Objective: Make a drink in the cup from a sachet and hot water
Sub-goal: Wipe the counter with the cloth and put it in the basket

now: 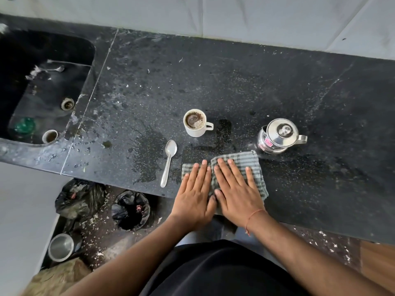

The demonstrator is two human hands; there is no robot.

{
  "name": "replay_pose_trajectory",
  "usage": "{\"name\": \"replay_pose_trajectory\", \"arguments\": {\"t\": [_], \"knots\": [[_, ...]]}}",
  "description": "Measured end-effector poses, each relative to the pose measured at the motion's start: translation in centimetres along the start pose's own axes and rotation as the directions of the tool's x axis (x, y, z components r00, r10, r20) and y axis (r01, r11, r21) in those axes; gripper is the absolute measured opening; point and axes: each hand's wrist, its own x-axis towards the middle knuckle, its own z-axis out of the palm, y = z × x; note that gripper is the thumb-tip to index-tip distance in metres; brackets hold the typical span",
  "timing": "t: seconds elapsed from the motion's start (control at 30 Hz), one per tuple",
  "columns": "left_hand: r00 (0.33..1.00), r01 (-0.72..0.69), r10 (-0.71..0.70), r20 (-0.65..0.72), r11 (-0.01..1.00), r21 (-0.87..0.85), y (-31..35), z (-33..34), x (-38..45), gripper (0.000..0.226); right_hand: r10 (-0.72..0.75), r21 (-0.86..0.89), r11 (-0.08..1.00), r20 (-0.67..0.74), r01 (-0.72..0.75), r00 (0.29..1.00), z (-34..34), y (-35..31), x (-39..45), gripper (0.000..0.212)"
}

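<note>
Two hands flat at lower centre of the head view, fingers straight and spread, palms down on a folded checked cloth [241, 165], soft woven stuff in grey-green stripes, lying at the near edge of the bench [277, 82]. Left hand [193, 197] on the cloth's left part, partly past the bench edge; right hand [236, 193] beside it, thumbs almost touching, a thin orange thread round the right wrist. Nothing gripped by either.

Just above the cloth, near mid-frame: white cylindrical cup [195, 123], glossy, handle turned right, filled with brown foamy drink swirled on top. Left of the cloth and below the cup: steel spoon [168, 162], bowl upward in the frame, slim handle reaching toward the bench edge. Right of the cup, just beyond the cloth's upper right corner: small polished steel kettle [279, 135], rounded body, knobbed lid on, handle pointing right, pink sticker on its side.

Black speckled stone bench, wet in dark patches round the spoon and cup, flecked with pale crumbs. Upper left: sunken black sink [49, 86] with a round metal drain, a green object and a small round cup inside. Lower left, on the floor: two crumpled black plastic bags [130, 210] and a round steel pot [61, 246]. Pale tiled wall along the top.
</note>
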Motion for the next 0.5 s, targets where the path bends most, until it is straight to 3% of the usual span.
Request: {"name": "replay_pose_trajectory", "arguments": {"t": [0.27, 0.4, 0.5], "knots": [[0.996, -0.046, 0.050, -0.075, 0.997, 0.056, -2.7, -1.3, 4.0, 0.081, 0.059, 0.027, 0.998, -0.011, -0.059, 0.998, -1.3, -0.5, 3.6, 0.072], [0.996, -0.049, 0.052, -0.076, 0.998, 0.039, -1.9, 0.1, 1.0, 0.087, -0.049, 0.013, 0.999, -0.004, 0.049, 0.999, -0.5, 0.7, 0.5, 0.071], [0.998, 0.063, -0.063, -0.021, 0.998, -0.002, 0.4, 1.5, -1.4, 0.092, -0.142, 0.001, 0.990, 0.037, 0.142, 0.989, -1.2, 2.1, -0.6, 0.070]]}}
